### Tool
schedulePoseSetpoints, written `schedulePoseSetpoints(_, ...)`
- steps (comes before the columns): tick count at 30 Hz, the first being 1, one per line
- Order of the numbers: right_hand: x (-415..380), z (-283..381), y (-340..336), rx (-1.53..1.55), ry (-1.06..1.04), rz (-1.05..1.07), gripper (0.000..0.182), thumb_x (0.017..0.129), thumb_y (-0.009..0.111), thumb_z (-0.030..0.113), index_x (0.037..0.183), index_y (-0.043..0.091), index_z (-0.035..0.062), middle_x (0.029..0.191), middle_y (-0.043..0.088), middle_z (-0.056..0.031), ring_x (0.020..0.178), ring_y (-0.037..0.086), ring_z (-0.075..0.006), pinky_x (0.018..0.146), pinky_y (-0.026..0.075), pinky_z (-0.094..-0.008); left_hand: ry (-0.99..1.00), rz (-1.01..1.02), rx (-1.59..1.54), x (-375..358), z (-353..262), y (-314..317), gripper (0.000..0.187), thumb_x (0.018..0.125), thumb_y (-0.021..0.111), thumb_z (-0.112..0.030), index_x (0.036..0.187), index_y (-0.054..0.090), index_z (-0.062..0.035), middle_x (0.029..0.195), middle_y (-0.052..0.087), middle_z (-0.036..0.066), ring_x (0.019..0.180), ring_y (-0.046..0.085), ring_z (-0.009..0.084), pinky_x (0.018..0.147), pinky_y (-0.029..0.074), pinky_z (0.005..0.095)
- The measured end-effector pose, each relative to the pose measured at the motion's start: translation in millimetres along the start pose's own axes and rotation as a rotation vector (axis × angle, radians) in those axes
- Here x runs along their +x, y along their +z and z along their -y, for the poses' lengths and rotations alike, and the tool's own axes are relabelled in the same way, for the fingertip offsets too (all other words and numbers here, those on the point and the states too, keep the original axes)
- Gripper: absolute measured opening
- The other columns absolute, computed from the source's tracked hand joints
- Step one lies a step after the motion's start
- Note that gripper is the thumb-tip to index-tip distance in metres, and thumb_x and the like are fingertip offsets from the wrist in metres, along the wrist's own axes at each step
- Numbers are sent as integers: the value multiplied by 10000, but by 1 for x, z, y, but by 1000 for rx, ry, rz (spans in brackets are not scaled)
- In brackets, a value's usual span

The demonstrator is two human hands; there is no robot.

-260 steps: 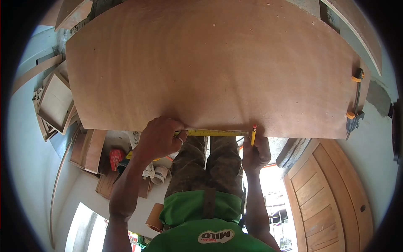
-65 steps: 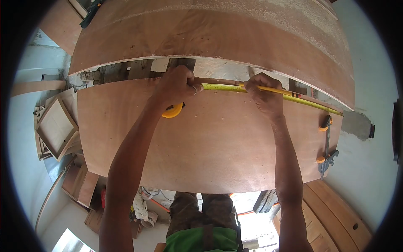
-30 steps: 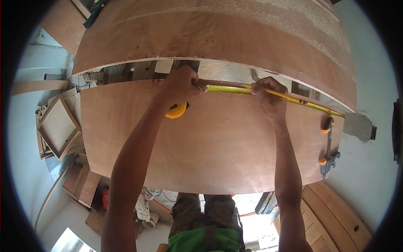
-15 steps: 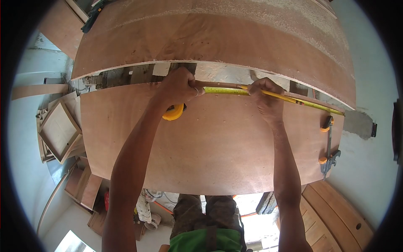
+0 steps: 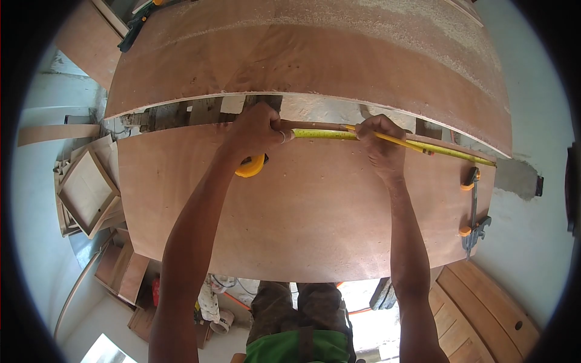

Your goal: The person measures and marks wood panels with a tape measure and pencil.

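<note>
Along the far edge of the nearer plywood sheet [image 5: 302,218], a yellow tape blade [image 5: 324,134] runs from the left hand [image 5: 255,130] past the right, its outer end reaching the sheet's right corner; whether its end hook is seated is too small to verify. The left hand is closed, fingers curled over the blade at the edge, with the tape case [image 5: 251,167] showing just below the palm. The right hand [image 5: 382,140] is closed on a pencil [image 5: 396,141], held low and slanting, point toward the left hand and close to the blade; tip contact with the wood cannot be confirmed. A bar clamp [image 5: 474,206] lies near the sheet's right end. Beyond a gap is a second sheet [image 5: 302,60], bearing sawdust. For sound work, the blade should be kept taut, flat and parallel to the edge, the left fingers holding it without shifting the far end. The pencil is best steadied by the resting hand, its point set exactly at the graduation, read from directly above, with one light, fine stroke.
</note>
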State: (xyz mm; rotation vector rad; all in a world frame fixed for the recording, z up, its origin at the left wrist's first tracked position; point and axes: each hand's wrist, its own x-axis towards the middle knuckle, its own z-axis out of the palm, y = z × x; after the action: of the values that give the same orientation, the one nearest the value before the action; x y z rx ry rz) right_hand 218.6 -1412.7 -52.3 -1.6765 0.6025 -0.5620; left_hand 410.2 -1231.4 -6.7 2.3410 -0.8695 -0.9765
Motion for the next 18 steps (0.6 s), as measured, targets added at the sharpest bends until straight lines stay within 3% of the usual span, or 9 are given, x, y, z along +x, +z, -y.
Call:
schedulePoseSetpoints(3,-3,1,1,40,32,-3,131,825,688,102,758,603,28,647,544,40,600,435,-19,545,365,-190,-22,-7,28,-3,-6,-4,253,721,748,-184,611,602,-10,549,587,51,487,537,101,477,412,272)
schedulePoseSetpoints(5,-4,2,3,28,3,-28,126,833,682,96,766,601,27,639,553,44,593,432,-10,535,356,-179,-83,40,49,-4,-10,-6,280,695,760,-249,665,625,-5,636,629,112,591,610,186,568,464,324)
schedulePoseSetpoints(8,-5,0,4,25,-15,-48,122,830,682,88,768,599,24,641,551,43,595,431,-10,540,358,-177,-45,29,31,-1,-3,-3,282,693,762,-250,667,630,-1,636,630,116,590,613,191,569,468,326)
schedulePoseSetpoints(11,-5,0,4,25,-15,-51,116,831,678,80,771,597,23,638,552,41,592,430,-11,539,360,-178,-31,11,46,-2,-6,-3,233,717,751,-194,660,633,-1,586,603,62,527,548,113,524,422,289)
schedulePoseSetpoints(15,-5,-4,5,75,-12,-41,108,832,673,72,777,596,21,653,555,38,608,440,-12,556,372,-179,-16,-1,49,-1,-2,-2,227,720,749,-196,669,641,-3,596,611,58,536,554,113,525,424,292)
schedulePoseSetpoints(17,-5,-1,5,91,-7,-43,101,831,667,58,781,589,18,683,566,29,635,454,-14,579,384,-180,-66,14,57,-3,-6,-4,295,689,761,-259,685,632,6,643,634,124,625,628,205,586,471,339)
schedulePoseSetpoints(18,-6,0,5,92,-15,-43,101,831,667,58,781,589,18,683,566,29,635,454,-14,579,384,-180,-62,7,58,-3,-4,-3,295,689,761,-259,685,632,6,643,634,124,625,628,205,586,471,339)
